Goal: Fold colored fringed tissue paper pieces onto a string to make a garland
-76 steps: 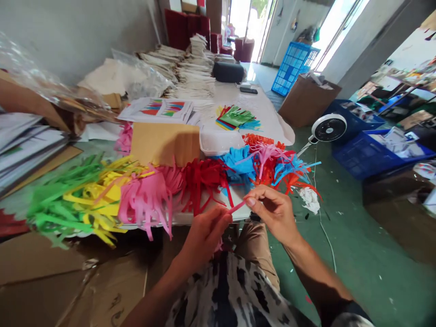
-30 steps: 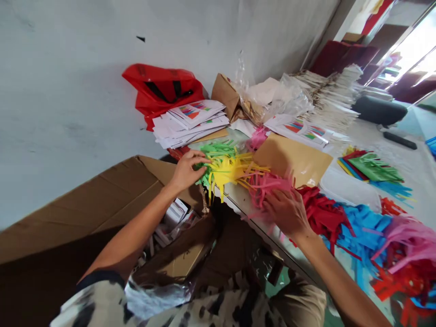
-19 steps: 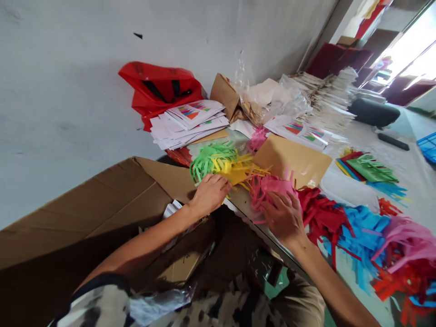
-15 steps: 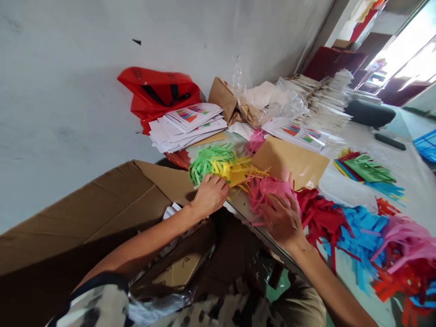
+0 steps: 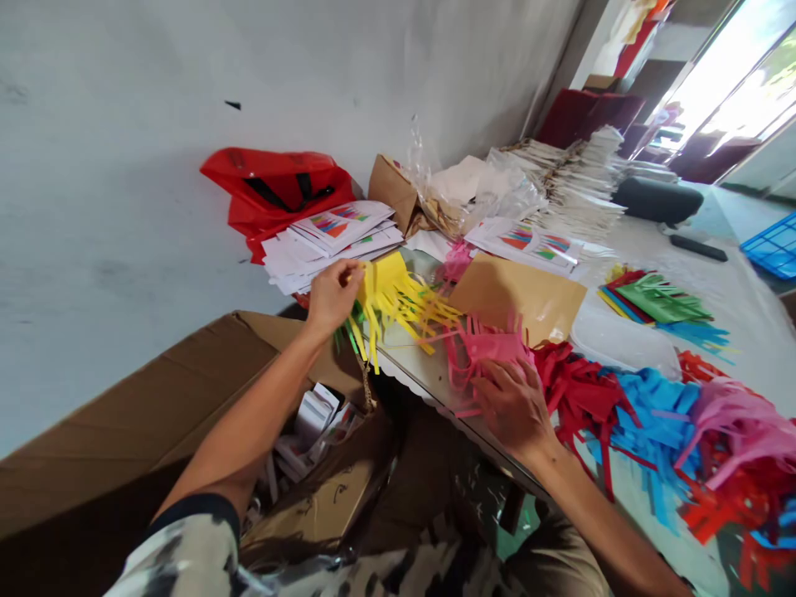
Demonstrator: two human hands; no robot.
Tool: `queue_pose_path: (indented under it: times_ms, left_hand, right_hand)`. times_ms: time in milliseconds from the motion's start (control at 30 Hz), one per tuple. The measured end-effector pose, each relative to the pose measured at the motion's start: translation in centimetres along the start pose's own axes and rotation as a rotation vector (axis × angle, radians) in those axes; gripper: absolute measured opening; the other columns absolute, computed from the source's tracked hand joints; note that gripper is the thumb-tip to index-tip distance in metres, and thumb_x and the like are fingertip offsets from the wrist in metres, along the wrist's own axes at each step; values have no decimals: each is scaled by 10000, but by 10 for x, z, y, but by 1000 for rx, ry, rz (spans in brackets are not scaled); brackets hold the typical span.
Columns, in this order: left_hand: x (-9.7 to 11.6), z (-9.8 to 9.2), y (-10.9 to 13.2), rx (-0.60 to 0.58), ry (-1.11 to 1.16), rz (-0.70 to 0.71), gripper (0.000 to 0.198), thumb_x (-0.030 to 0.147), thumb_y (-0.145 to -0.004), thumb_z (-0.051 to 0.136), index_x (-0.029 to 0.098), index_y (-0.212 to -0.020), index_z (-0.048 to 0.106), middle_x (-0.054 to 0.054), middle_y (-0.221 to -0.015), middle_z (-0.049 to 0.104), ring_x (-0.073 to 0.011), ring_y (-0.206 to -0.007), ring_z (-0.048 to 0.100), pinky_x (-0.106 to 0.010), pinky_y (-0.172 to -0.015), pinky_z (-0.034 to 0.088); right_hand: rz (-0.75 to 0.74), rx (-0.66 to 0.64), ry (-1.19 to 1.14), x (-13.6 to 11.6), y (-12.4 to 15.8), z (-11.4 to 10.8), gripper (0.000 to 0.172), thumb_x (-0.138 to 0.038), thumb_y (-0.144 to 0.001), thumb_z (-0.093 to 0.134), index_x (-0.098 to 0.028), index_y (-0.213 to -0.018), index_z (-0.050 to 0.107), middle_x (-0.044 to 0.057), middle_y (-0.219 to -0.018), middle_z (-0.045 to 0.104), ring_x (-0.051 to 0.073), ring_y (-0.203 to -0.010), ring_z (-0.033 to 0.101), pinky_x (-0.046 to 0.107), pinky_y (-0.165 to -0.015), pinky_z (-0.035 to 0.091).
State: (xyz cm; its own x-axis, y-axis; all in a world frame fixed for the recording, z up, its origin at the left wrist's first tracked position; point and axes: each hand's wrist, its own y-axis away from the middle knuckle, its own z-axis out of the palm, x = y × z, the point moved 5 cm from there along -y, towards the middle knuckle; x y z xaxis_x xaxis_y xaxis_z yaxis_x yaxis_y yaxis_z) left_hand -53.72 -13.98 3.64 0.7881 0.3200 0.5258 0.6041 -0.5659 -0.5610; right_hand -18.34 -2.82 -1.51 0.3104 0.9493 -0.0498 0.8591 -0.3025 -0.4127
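Below, an open cardboard box (image 5: 155, 406) holds white packets (image 5: 314, 427), just beside the bench (image 5: 435, 398). Left hand (image 5: 332, 298), raised above the bench edge, grasps a yellow paper fringe (image 5: 391, 298), its strips hanging. Right hand (image 5: 513, 410), released with fingers spread, lies palm-down on a pink paper fringe (image 5: 482, 348). Beyond the papers lies a red plastic bag (image 5: 274, 186).

Red plastic bag (image 5: 274, 186) by printed sheets (image 5: 332, 240); cardbd box (image 5: 143, 423) by tbl (image 5: 435, 406).
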Motion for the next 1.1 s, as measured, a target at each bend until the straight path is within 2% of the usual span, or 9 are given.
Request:
queue_pose_path:
  times_ms: [100, 167, 333, 533, 667, 767, 833, 967, 1100]
  left_hand:
    - [4, -13, -11, 76, 267, -66, 218, 317, -902, 657, 170, -1019, 768, -17, -868, 764, -149, -690, 612, -252, -645, 453]
    - [21, -13, -7, 60, 282, -3, 171, 312, -898, 681, 183, -949, 780, -9, -849, 761, -145, -679, 597, -258, -652, 444]
    - [64, 8, 24, -26, 160, 213, 168, 310, -991, 626, 205, -929, 741, -26, -924, 754, -178, -844, 664, -287, -777, 470]
    - [81, 33, 50, -61, 95, 312, 232, 363, -1064, 542, 220, -999, 713, -38, -954, 713, -179, -868, 648, -290, -760, 452]
    - [84, 32, 54, -86, 310, 333, 222, 351, -1061, 550, 222, -978, 711, -40, -946, 705, -178, -902, 656, -294, -816, 479]
    - [80, 30, 54, -104, 481, 262, 205, 357, -1021, 618, 219, -913, 725, -43, -956, 719, -187, -942, 671, -317, -876, 501]
    - [75, 28, 55, -93, 523, 208, 215, 370, -997, 652, 219, -869, 737, -44, -951, 727, -192, -943, 679, -329, -890, 512]
    - [61, 30, 57, -77, 540, 134, 252, 404, -993, 634, 227, -862, 757, -44, -984, 755, -199, -966, 700, -340, -913, 534]
    - [38, 34, 54, 22, 528, -1, 292, 430, -1001, 572, 216, -908, 748, -39, -939, 756, -201, -916, 700, -322, -849, 548]
  right_hand:
    - [11, 3, -2, 0, 1, -1, 216, -152, -930, 645, -279, -1047, 774, 51, -1269, 751, 257, -1211, 636, 492, -1189, 277]
    - [12, 15, -6, -2, -1, -3, 232, -140, -923, 646, -279, -1055, 776, 54, -1279, 750, 258, -1210, 639, 492, -1186, 282]
    - [-13, 41, -12, -11, -22, -16, 248, -140, -937, 627, -276, -1086, 773, 66, -1368, 718, 263, -1199, 649, 512, -1185, 297]
    - [21, 163, -63, -18, -81, -21, 258, -220, -1015, 582, -269, -1219, 733, 73, -1350, 728, 268, -1173, 660, 480, -1135, 366]
    - [53, 190, -141, -23, -121, -8, 292, -282, -1020, 620, -234, -1300, 687, 94, -1403, 697, 275, -1219, 638, 455, -1085, 395]
    - [2, 167, -199, -27, -137, 4, 141, -277, -1018, 635, -260, -1086, 757, 49, -1274, 762, 233, -1117, 675, 426, -1061, 400]
    - [-31, 167, -225, -27, -138, 11, 159, -281, -1027, 627, -277, -969, 775, 16, -1187, 791, 206, -1058, 691, 416, -1064, 392]
    - [-67, 194, -279, -20, -129, 17, 138, -299, -1005, 673, -308, -962, 804, -6, -1200, 793, 195, -1075, 694, 416, -1071, 382]
    - [19, 193, -323, -11, -121, 14, 143, -276, -976, 703, -312, -902, 820, -14, -1177, 803, 207, -1065, 706, 420, -1046, 402]
